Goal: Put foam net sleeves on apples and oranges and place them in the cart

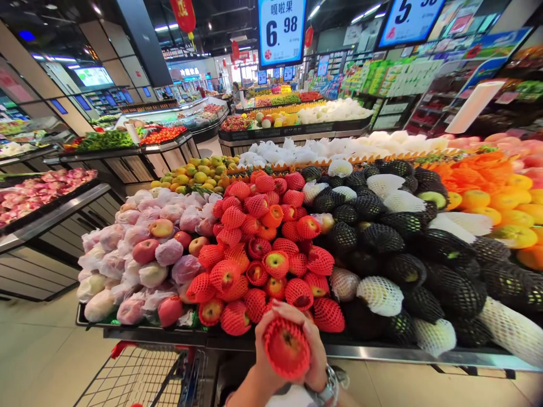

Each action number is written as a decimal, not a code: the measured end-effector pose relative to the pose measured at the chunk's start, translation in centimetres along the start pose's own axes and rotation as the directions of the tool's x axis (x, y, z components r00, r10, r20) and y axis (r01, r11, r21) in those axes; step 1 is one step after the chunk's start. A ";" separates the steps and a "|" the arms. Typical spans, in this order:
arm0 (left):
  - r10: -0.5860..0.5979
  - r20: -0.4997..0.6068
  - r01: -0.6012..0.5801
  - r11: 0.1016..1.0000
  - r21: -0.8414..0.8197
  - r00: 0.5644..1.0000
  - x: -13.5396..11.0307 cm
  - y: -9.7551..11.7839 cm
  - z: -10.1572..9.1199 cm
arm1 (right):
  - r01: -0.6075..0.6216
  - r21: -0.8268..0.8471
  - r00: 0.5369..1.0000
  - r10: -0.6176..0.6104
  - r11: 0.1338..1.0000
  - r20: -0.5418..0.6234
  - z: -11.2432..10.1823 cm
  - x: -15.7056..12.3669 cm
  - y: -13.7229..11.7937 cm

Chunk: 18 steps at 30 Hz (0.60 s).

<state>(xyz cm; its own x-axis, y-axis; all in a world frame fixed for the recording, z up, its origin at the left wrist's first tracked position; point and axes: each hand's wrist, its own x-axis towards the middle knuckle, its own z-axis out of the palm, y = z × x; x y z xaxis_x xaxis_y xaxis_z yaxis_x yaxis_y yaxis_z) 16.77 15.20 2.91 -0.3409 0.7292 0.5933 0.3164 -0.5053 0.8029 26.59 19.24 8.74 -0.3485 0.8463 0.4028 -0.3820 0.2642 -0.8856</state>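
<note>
An apple point(287, 346) in a red foam net is cupped between my two hands, in front of the display's edge. My left hand point(263, 353) wraps its left side, and my right hand point(313, 345) closes round the right side with its fingers over the top. The apple's stem end faces me. A metal watch point(330, 385) sits on my right wrist. Just beyond my hands lies a pile of apples in red foam nets point(257, 254).
Paper-wrapped fruit point(139, 254) lies left of the red nets; fruit in black and white foam nets point(382, 249) lies right, with oranges point(509, 209) farther over. A wire shopping cart point(131, 376) stands at lower left. A price sign point(281, 34) hangs overhead.
</note>
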 end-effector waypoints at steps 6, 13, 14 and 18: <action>0.088 0.209 -0.180 0.859 0.479 0.974 13.9 1.3 -1.9 | 0.014 -0.634 0.999 0.020 0.773 0.046 -5.7 9.7 -1.1; -0.258 0.504 -0.449 0.245 0.859 0.824 23.1 -1.7 -3.0 | 0.059 -0.953 0.969 0.213 0.297 0.126 -11.5 18.6 -1.4; -0.268 0.503 -0.451 0.236 0.861 0.821 23.3 -2.5 -3.0 | 0.075 -0.969 0.954 0.266 0.234 0.139 -11.4 19.0 -1.0; -0.304 0.439 -0.404 0.173 0.898 0.846 23.0 -4.4 -3.0 | 0.083 -0.996 0.922 0.378 0.021 0.085 -10.0 19.4 0.7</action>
<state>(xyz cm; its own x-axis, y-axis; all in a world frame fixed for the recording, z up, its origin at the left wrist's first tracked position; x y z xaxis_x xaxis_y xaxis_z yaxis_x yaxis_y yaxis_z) 4.85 32.82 13.15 0.0036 0.9728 0.2315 0.9876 0.0329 -0.1537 28.07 40.47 13.61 -0.5385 0.8408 0.0559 0.8157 0.5367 -0.2158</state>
